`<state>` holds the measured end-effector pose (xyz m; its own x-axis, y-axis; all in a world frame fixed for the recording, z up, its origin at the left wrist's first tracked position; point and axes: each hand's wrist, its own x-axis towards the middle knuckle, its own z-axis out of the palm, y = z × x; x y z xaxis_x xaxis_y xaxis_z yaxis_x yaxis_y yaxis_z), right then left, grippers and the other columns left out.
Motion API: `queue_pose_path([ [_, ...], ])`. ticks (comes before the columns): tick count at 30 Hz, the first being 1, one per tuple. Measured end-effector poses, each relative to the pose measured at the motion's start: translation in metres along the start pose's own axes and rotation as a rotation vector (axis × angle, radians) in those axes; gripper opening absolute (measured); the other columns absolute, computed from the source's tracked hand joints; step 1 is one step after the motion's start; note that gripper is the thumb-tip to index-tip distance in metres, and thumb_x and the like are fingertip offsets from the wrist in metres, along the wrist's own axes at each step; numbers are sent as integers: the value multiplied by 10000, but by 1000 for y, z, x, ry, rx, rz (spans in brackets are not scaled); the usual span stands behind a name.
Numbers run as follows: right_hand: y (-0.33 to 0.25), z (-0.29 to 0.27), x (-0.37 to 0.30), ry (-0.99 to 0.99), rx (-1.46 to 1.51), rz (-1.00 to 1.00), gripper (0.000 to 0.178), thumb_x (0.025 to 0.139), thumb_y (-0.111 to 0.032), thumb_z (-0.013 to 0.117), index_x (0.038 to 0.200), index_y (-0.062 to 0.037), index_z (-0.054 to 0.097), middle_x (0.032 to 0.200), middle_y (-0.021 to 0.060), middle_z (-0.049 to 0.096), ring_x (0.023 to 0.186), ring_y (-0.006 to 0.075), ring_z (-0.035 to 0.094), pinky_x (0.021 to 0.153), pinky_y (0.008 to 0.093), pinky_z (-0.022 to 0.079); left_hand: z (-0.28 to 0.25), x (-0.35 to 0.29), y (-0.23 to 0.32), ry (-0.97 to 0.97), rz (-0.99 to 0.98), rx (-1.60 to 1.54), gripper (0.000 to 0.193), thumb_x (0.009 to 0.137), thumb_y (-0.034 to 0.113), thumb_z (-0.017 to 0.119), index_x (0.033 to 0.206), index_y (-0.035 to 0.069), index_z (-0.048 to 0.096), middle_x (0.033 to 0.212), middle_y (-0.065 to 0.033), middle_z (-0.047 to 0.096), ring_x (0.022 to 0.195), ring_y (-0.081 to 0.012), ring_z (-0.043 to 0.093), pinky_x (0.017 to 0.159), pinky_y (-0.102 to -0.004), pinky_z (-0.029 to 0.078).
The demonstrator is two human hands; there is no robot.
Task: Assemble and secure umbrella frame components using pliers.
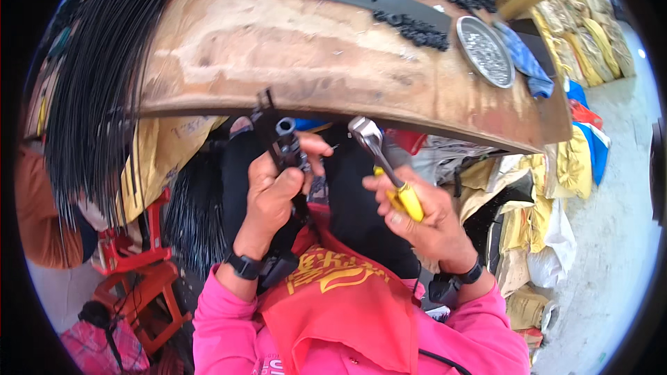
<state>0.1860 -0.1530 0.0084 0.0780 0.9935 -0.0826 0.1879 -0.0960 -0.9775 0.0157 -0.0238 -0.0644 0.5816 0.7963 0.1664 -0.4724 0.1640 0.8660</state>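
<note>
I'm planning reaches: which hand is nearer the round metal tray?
Right. In the picture, the right hand is below and left of the metal tray; the left hand, also lower, is much farther left.

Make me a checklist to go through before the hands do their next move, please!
1. Left hand has the black part: ok, it is held.
2. Right hand has the yellow-handled tool: ok, gripped at the yellow end.
3. Tool and black part apart: ok, a gap shows.
4. Tool's jaws shut: cannot tell, too small to see.
5. Round tray of small silvery pieces on the table: ok.
6. Long black strands all kept on the table: not ok, many hang down at the left.
</note>
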Motion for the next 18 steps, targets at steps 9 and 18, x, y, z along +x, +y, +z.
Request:
queue_pose_path([
  [9,-17,-134,78,623,-1245,-191,164,778,-159,593,874,-28,623,804,203,547,746,359,559,654,442,449,10,-11,17,-8,-65,49,500,754,424,716,910,-23,555,634,-39,486,527,-109,463,492,-238,357],
  [18,2,-208,117,620,-1502,69,160,735,-70,543,820,-13,666,822,221,610,789,351,608,696,436,499,26,-13,22,-62,0,32,649,815,563,566,963,-70,562,708,-68,470,586,-123,461,522,-237,359],
])
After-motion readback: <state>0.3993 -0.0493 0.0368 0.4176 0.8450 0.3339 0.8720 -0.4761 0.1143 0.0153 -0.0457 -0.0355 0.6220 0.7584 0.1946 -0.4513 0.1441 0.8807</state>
